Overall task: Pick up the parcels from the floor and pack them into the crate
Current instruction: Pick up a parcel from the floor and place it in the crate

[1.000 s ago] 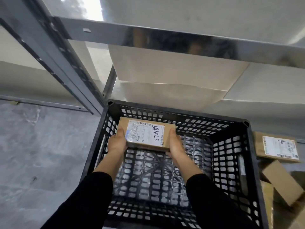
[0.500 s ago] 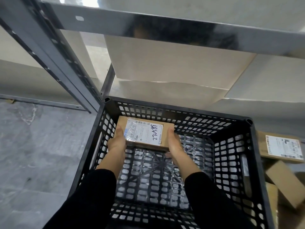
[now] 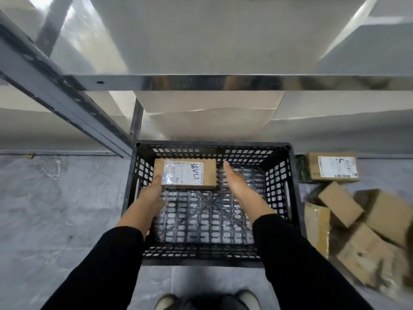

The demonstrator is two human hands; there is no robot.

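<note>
Grey floor holds a crate (image 3: 292, 198) where the left hand (image 3: 152, 195) touches a box (image 3: 185, 173), the right hand (image 3: 237, 182) open; push it snug into the corner.

The parcel (image 3: 185, 174) in the crate (image 3: 290, 186) carries a white shipping label with a barcode and handwritten digits, seen upside down, roughly "270567". A labelled box (image 3: 333, 167) on the floor has print too small to read.

Long black sleeves (image 3: 105, 262), bare hands (image 3: 152, 195), grey-toed shoes (image 3: 165, 302).
</note>
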